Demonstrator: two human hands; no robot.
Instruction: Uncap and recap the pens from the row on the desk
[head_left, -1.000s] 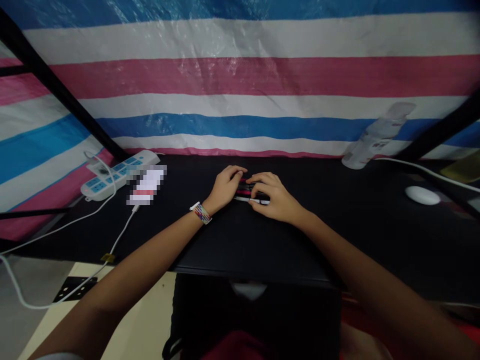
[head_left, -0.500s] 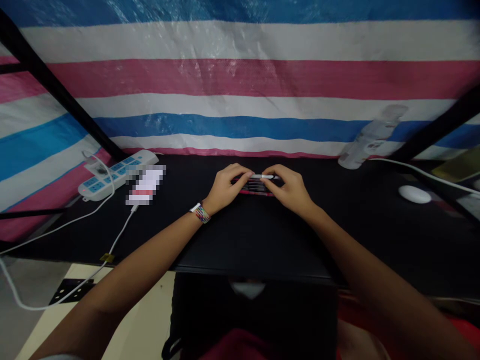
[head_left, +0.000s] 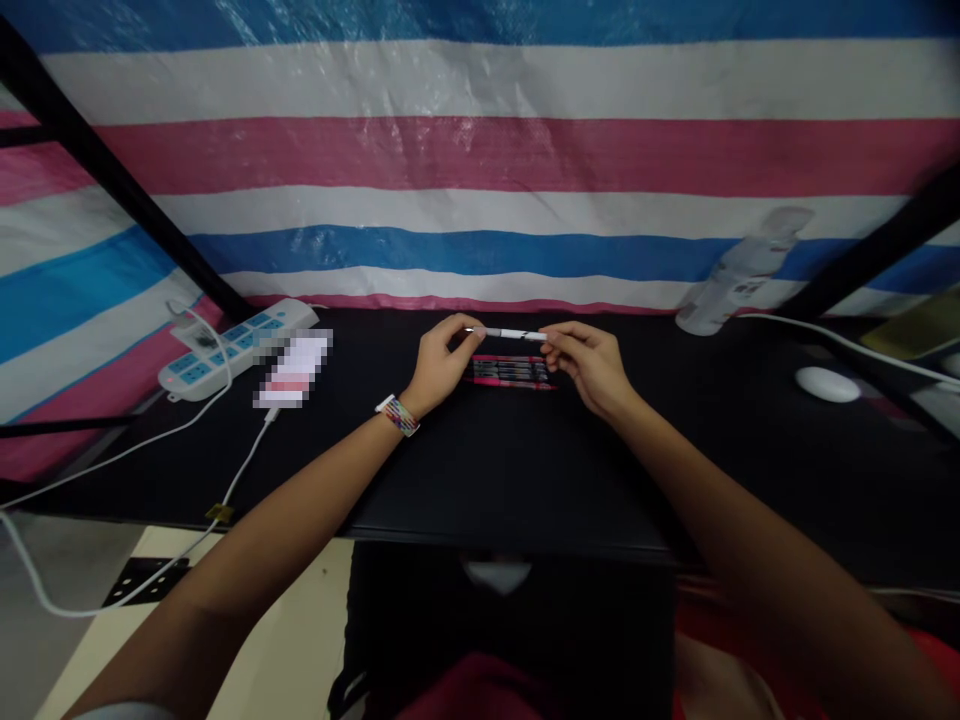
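Between my two hands a white pen [head_left: 514,334] lies crosswise, just beyond a row of several pens [head_left: 511,371] side by side on the black table [head_left: 495,460]. Pink pens edge that row, with darker, clear-looking ones between them. My left hand [head_left: 444,362] pinches the white pen's left end between thumb and fingers; a colourful woven band circles that wrist. At the other end, my right hand [head_left: 589,362] closes thumb and fingertips on the pen, its lower fingers curled near the row's right end.
To the left are a white power strip [head_left: 217,362] and a blurred-out phone [head_left: 295,370] on a white charging cable [head_left: 244,465]. A clear bottle [head_left: 731,285] stands at the back right, near a white mouse [head_left: 827,384]. Striped sheeting [head_left: 480,155] hangs behind the table.
Both hands have moved away from me with the white pen, off the row of pens. The row, partly covered by the fingers before, now shows more fully.
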